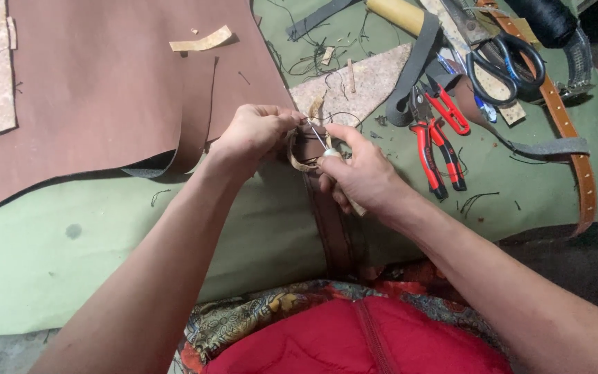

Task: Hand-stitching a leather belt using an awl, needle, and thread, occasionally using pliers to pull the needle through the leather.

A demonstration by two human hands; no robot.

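Red quilted cloth (361, 339) is lying nearest the camera, with a patterned fabric (257, 315) edging it. Above it, both forearms are reaching over a green cloth (57, 249). Left hand (254, 135) is pinching the looped end of a brown leather strap (327, 221), which is running down toward the lap. Right hand (361, 173) is gripping an awl (321, 142) with fingers curled, its metal tip pressing into the loop. Red pliers (437, 145) are lying just right of the hands, black scissors (503, 66) farther up, and a large brown leather sheet (98, 90) is spreading at the left.

Red-handled pliers (437, 149) lie on green cloth (70, 249).
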